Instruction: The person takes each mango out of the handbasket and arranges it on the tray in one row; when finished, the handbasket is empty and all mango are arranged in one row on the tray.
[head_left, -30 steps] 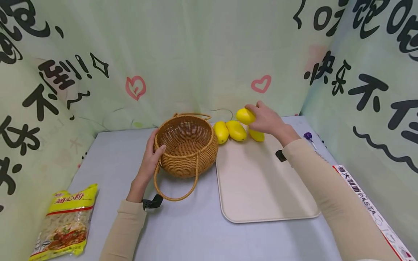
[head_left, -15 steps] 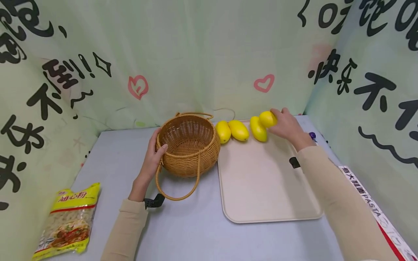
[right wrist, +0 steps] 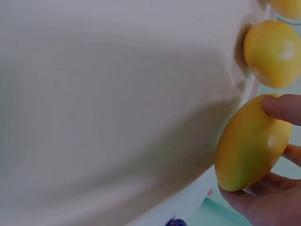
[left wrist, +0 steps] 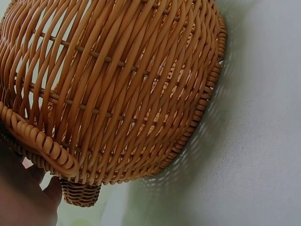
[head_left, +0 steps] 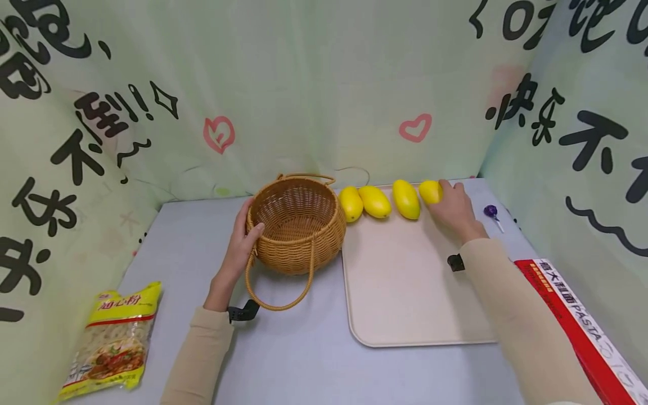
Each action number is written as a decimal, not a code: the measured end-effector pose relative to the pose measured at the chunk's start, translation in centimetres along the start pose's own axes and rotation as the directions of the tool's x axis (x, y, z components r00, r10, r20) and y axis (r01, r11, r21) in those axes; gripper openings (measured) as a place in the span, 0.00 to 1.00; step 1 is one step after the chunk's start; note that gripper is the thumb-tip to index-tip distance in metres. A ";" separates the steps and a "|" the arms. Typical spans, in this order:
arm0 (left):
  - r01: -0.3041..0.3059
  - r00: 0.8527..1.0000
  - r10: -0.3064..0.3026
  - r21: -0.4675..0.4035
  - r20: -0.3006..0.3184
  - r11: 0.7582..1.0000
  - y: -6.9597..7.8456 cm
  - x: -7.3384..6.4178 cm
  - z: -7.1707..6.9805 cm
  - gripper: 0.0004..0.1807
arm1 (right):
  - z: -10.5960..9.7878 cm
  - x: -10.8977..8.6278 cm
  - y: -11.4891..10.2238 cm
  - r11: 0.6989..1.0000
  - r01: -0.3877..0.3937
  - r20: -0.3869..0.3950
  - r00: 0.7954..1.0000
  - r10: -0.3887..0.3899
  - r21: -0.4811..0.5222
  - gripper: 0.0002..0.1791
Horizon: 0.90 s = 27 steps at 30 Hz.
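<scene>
A brown wicker basket (head_left: 304,256) tilts toward me on the table, its handle hanging at the front. My left hand (head_left: 239,244) grips its left rim, thumb inside; the left wrist view shows the woven wall (left wrist: 127,94) close up. Along the back edge of a beige tray (head_left: 415,281) lie three yellow mangoes (head_left: 406,199) in a row. My right hand (head_left: 455,211) holds another mango (head_left: 430,192) at the row's right end. In the right wrist view, thumb and fingers go round this mango (right wrist: 251,146), close over the tray's edge.
At the front left lies a yellow-topped pasta bag (head_left: 111,337). A red and white pasta box (head_left: 577,326) stands along the right side, partly behind my right forearm. A purple lollipop (head_left: 491,211) lies right of the tray. Printed curtains surround the table.
My right hand has moved right and lowered with its mango, from above the others to the row's right end. The left hand keeps its grip on the basket. The view has shifted slightly.
</scene>
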<state>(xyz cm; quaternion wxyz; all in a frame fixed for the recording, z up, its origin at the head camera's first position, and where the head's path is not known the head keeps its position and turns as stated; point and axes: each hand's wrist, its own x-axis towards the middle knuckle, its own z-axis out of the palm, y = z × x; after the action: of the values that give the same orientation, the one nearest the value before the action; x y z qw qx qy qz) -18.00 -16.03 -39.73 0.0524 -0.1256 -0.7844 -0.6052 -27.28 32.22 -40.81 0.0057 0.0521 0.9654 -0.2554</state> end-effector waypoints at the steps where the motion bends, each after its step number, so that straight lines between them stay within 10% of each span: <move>1: -0.003 1.000 0.003 -0.004 0.003 1.000 -0.1 0.0 0.0 0.38 | 0.2 -0.1 0.2 1.000 -0.010 0.002 1.000 0.010 0.010 0.43; 27: 0.007 1.000 -0.007 0.004 -0.004 1.000 0.0 0.2 0.0 0.39 | 1.7 0.2 -0.2 0.999 0.033 0.040 0.999 -0.034 0.029 0.41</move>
<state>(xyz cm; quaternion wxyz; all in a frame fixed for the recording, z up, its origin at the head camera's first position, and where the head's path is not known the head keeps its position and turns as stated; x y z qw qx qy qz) -18.19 -15.99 -39.72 0.0520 -0.1215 -0.7858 -0.6041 -27.49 31.24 -42.22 0.0201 0.0309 0.9621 -0.2703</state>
